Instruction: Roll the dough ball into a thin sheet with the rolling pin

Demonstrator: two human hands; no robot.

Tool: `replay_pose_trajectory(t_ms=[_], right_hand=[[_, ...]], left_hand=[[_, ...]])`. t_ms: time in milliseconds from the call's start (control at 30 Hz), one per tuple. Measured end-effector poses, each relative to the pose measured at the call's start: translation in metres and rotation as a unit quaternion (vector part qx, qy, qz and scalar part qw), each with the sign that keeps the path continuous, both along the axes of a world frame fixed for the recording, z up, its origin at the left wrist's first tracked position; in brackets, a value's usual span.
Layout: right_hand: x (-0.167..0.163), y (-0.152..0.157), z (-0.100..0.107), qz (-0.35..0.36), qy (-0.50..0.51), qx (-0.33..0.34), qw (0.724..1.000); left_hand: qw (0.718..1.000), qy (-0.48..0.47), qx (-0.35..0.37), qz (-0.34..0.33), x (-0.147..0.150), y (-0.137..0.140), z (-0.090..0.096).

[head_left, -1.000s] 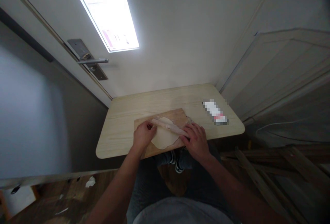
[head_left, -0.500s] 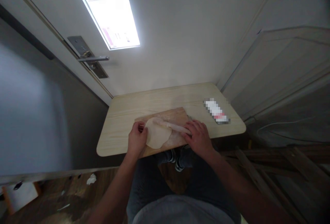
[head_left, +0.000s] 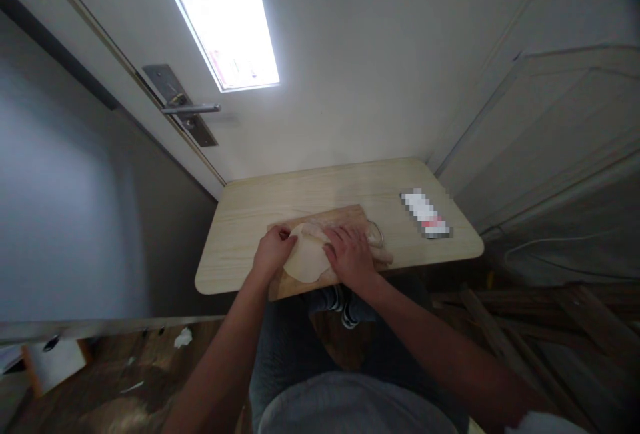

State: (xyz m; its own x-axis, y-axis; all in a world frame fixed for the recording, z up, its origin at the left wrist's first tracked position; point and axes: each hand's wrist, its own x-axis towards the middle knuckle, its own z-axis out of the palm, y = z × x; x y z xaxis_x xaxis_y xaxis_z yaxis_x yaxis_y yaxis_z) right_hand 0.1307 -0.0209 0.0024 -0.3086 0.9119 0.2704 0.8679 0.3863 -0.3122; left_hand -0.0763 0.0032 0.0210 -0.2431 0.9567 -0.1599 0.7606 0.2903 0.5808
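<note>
A thin, round, pale sheet of dough lies on a small wooden cutting board. My left hand is closed at the left edge of the dough, thumb and fingertips pinching it. Over a light wooden rolling pin rests my right hand, its fingers curved across it and its thumb near the dough's right side. The pin's right end sticks out past the hand; its middle is hidden beneath the palm, and its left part lies along the dough's upper edge.
The board sits at the near edge of a pale wooden table. A blurred-out phone-like object lies at the table's right. A metal ring shows beside the board. Behind stands a white door with a handle.
My right hand has slid left from the pin's right end onto its middle, so the right end now protrudes. My left hand still pinches the dough. The view has shifted slightly.
</note>
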Motion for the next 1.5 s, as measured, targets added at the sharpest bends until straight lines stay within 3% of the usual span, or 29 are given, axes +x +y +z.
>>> replay_pose_trajectory(t_ms=[167,267,400,700,833,1000,1067,1133,1200,1267,1367,1500], right_hand=[[0.005,0.001,0.003,0.039,0.029,-0.012,0.999],[0.018,0.007,0.01,0.079,0.022,-0.025,0.996],[0.026,0.011,0.011,0.063,0.01,-0.034,0.997],[-0.001,0.003,0.017,0.128,0.028,-0.028,0.991],[-0.008,-0.001,0.02,0.124,0.034,-0.05,0.99],[-0.014,-0.002,0.021,0.131,0.04,-0.048,0.989],[-0.017,0.0,0.024,0.139,0.044,-0.046,0.988],[-0.021,0.004,0.027,0.147,0.046,-0.043,0.987],[-0.025,0.008,0.029,0.156,0.048,-0.04,0.986],[-0.027,0.011,0.031,0.162,0.055,-0.029,0.985],[-0.023,0.008,0.031,0.125,0.081,0.001,0.989],[0.0,-0.001,0.026,-0.032,0.074,-0.018,0.997]], left_hand=[[0.999,0.007,-0.009,-0.035,-0.003,0.004,-0.002],[1.0,-0.009,0.01,0.003,-0.007,-0.001,-0.005],[0.998,-0.04,0.037,0.039,-0.009,-0.009,-0.01],[0.986,-0.144,0.08,0.02,-0.02,-0.007,-0.018],[0.979,-0.188,0.075,0.019,-0.025,0.0,-0.02],[0.963,-0.257,0.076,0.011,-0.022,0.003,-0.008],[0.969,-0.218,0.111,-0.022,-0.021,-0.002,0.006],[0.977,-0.134,0.129,-0.108,-0.02,-0.012,0.021],[0.971,-0.032,0.121,-0.205,-0.018,-0.021,0.032],[0.956,0.079,0.117,-0.256,-0.016,-0.028,0.037],[0.943,0.182,0.126,-0.249,-0.02,-0.034,0.032],[0.953,0.178,0.128,-0.21,-0.039,-0.043,0.016]])
